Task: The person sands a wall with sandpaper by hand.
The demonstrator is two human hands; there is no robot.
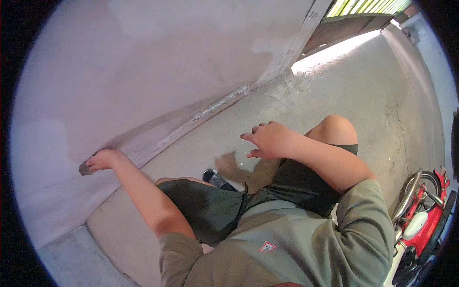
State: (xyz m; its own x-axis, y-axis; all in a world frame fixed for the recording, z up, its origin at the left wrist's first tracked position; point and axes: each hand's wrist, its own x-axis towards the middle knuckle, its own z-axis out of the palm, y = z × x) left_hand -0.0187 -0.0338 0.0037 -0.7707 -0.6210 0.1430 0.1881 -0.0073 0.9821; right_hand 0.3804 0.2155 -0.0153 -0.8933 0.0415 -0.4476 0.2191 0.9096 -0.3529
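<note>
My left hand (105, 159) reaches out to the wall (158, 62) at the left, low down near its foot. Its fingers are closed on a small dark grey piece (84, 168), which appears to be pressed to the wall; the piece is too small to tell its kind. Darker, uneven patches (186, 71) mark the wall's pale surface. In the air before my bent right knee is my right hand (268, 138), holding nothing, with the thumb and forefinger apart and the other fingers partly bent.
A rough, whitish seam (210, 111) runs along the foot of the wall, where the concrete floor (349, 91) begins. At the lower right stands a red and white motorbike (423, 220). A slatted gate (354, 24) lets daylight in at the top right. A dark shoe (210, 176) shows between my legs.
</note>
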